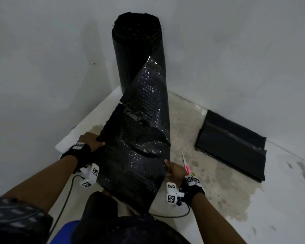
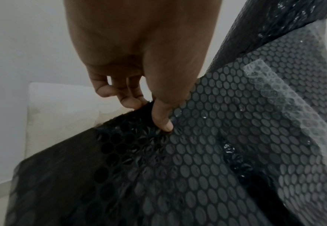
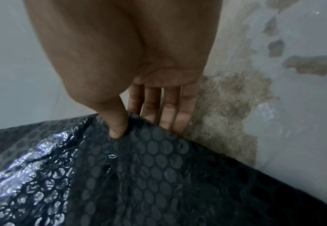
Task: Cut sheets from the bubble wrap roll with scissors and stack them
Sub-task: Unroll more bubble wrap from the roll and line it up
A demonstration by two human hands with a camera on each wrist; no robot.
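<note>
A tall black bubble wrap roll [image 1: 138, 48] stands upright in the room's corner. A long sheet of black bubble wrap [image 1: 136, 152] hangs off it toward me. My left hand [image 1: 91, 140] pinches the sheet's left edge between thumb and fingers [image 2: 161, 120]. My right hand [image 1: 174, 170] pinches the right edge, thumb [image 3: 118, 126] on top, fingers underneath. Pink-handled scissors [image 1: 186, 163] lie on the floor just right of my right hand. A stack of cut black sheets [image 1: 231, 147] lies against the right wall.
White walls close the corner behind the roll. A white board [image 1: 88, 125] lies on the floor at left. The floor [image 1: 227, 194] is stained with peeling patches. A black cable [image 1: 171, 216] trails near my knees.
</note>
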